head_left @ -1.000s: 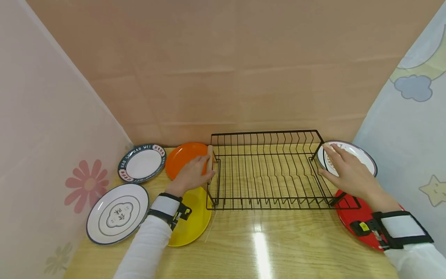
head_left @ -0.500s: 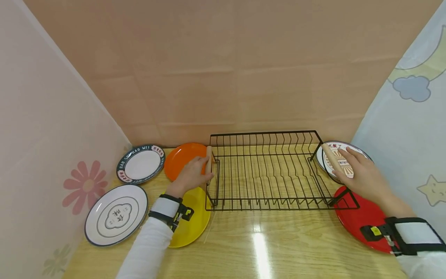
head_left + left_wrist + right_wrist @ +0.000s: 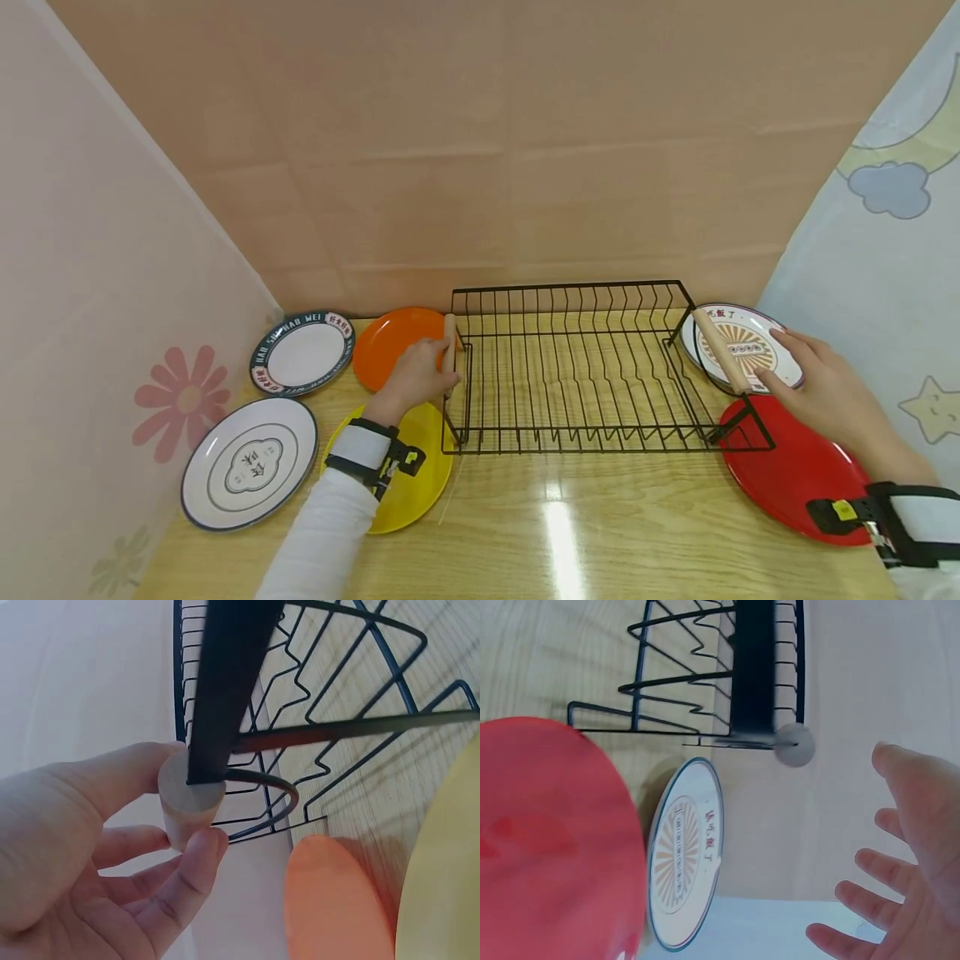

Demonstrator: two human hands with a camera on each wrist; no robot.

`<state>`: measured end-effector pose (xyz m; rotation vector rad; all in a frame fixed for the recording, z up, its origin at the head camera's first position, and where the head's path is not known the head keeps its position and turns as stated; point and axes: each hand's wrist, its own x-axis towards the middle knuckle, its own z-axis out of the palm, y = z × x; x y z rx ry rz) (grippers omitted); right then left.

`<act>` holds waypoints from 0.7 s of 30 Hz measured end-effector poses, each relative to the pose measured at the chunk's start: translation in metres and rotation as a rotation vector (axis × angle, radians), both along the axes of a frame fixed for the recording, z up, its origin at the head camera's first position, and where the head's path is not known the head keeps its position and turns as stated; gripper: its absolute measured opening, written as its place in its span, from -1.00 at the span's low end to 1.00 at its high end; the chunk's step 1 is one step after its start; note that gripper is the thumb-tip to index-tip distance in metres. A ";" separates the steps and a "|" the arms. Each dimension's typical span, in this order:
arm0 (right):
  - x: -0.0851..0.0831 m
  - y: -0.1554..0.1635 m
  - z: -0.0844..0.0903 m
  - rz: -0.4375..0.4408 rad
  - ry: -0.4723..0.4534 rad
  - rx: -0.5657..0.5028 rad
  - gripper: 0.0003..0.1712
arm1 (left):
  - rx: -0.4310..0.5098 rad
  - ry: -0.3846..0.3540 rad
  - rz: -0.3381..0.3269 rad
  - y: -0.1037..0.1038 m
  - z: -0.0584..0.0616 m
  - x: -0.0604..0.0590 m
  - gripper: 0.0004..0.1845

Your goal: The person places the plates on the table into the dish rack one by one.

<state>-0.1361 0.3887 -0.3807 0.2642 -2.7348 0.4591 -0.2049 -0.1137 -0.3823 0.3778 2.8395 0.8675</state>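
On table centre sits wire dish rack (image 3: 577, 367). Left hand (image 3: 415, 379) curled round its wooden handle (image 3: 187, 801). Right hand (image 3: 821, 392), fingers spread, empty, over sunburst plate (image 3: 742, 348). Advice: grip the plate rim firmly before lifting.

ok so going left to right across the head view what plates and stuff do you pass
white plate with grey rings → dark-rimmed plate → left hand → wire rack → right hand

Overhead head view; close wrist views, shared rack (image 3: 577, 367).
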 end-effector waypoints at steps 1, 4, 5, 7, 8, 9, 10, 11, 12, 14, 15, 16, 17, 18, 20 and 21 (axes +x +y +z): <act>0.000 0.001 -0.001 -0.003 -0.003 0.006 -0.32 | 0.009 -0.007 0.008 0.001 0.000 0.000 -0.28; 0.001 0.005 -0.005 -0.010 -0.011 0.011 -0.31 | 0.036 -0.034 0.033 0.002 -0.001 0.000 -0.27; 0.002 0.006 -0.006 -0.014 -0.019 0.011 -0.31 | 0.040 -0.039 0.039 0.002 -0.001 -0.001 -0.27; 0.002 0.009 -0.008 -0.021 -0.040 0.010 -0.30 | 0.047 -0.045 0.048 0.002 -0.001 0.000 -0.26; 0.003 0.010 -0.009 -0.025 -0.052 0.010 -0.30 | 0.049 -0.046 0.051 0.002 -0.001 -0.001 -0.26; 0.003 0.011 -0.009 -0.031 -0.062 0.009 -0.30 | 0.052 -0.047 0.052 0.002 -0.001 0.000 -0.27; 0.003 0.012 -0.010 -0.035 -0.072 0.008 -0.30 | 0.052 -0.047 0.052 0.002 -0.001 0.000 -0.27; 0.003 0.013 -0.012 -0.040 -0.082 0.007 -0.29 | 0.053 -0.049 0.055 0.002 -0.001 -0.001 -0.27; 0.003 0.014 -0.013 -0.045 -0.091 0.006 -0.29 | 0.057 -0.052 0.054 0.002 -0.001 0.000 -0.27; 0.003 0.016 -0.015 -0.053 -0.095 0.009 -0.29 | 0.062 -0.054 0.051 0.001 0.000 0.000 -0.27; 0.003 0.017 -0.016 -0.056 -0.096 0.011 -0.29 | 0.065 -0.056 0.049 0.001 0.000 0.000 -0.27; 0.004 0.019 -0.018 -0.056 -0.096 0.013 -0.29 | 0.066 -0.056 0.046 0.001 0.000 0.000 -0.27; 0.004 0.020 -0.019 -0.057 -0.095 0.016 -0.29 | 0.066 -0.055 0.043 0.001 0.000 0.000 -0.27; 0.004 0.022 -0.021 -0.056 -0.090 0.018 -0.30 | 0.066 -0.055 0.040 0.001 -0.001 0.000 -0.27; 0.004 0.025 -0.024 -0.055 -0.081 0.024 -0.31 | 0.062 -0.054 0.038 0.001 0.000 0.000 -0.27; 0.003 0.027 -0.026 -0.057 -0.080 0.026 -0.32 | 0.062 -0.056 0.038 0.001 0.000 0.000 -0.27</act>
